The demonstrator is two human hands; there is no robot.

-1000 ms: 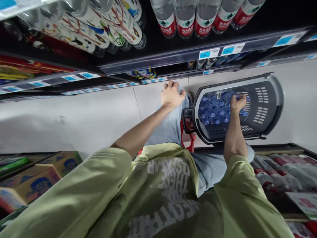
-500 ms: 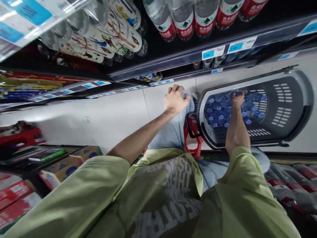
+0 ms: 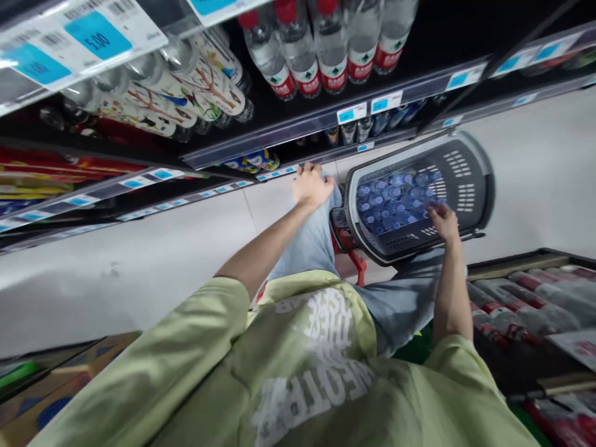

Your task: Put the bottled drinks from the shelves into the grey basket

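A grey-and-black shopping basket (image 3: 477, 208) stands on the floor by my knees. Inside it, several clear water bottles (image 3: 388, 202) with blue caps stand close together at the end nearer me. My right hand (image 3: 444, 220) is over the basket's near side, its fingers closed at the top of a bottle at the edge of the group. The fingertips partly hide that bottle. My left hand (image 3: 311, 186) lies on my left knee with its fingers spread over it, holding nothing.
Shelves along the far side hold red-labelled water bottles (image 3: 333, 71), patterned bottles (image 3: 181, 93) and blue price tags. A red stool-like piece (image 3: 358, 267) is partly hidden beneath me. More red-labelled bottles (image 3: 512, 310) lie at the right; cardboard boxes (image 3: 69, 379) are at lower left.
My right hand has shifted from among the bottles toward the basket's near side. My left hand stays on the knee. The view has turned, so the basket appears smaller and further left.
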